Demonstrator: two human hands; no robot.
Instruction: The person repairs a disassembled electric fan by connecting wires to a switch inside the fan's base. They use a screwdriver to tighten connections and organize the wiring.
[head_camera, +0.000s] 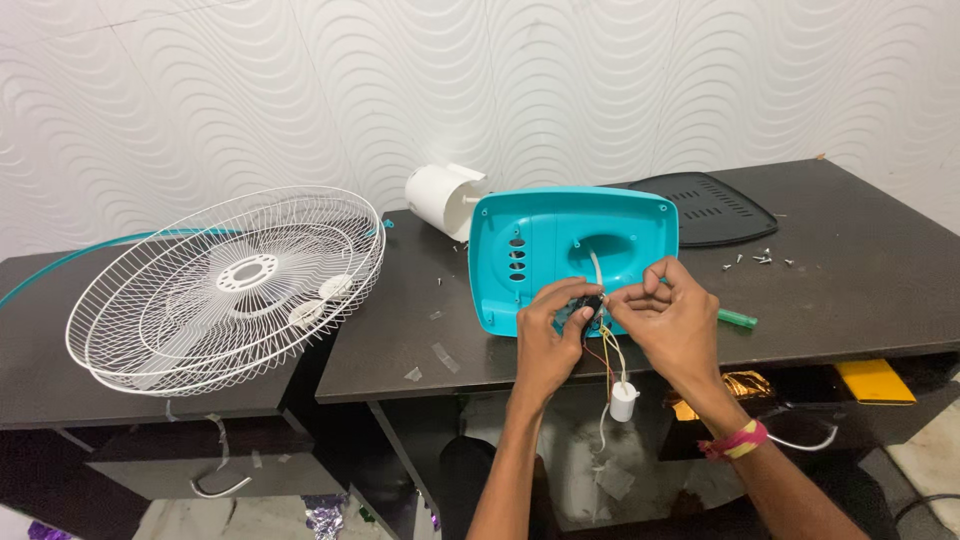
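- Turquoise fan base housing (560, 255) lies on the near edge of the dark table (860, 290), long axis running left to right, underside tipped toward the camera.
- Left hand (550, 335) and right hand (672, 318) meet at its near edge, fingers pinched on a small dark part and coloured wires (607, 350).
- White capacitor (623, 401) hangs below on those wires.
- White wire fan guards (225, 290) rest at left; black panel (712, 207) and loose screws (760, 260) lie far right.
- Wavy white wall behind.

Glossy teal plastic base (570, 250), white-coated wire fan guards (225, 290), and a matt dark wood-grain table (850, 270).
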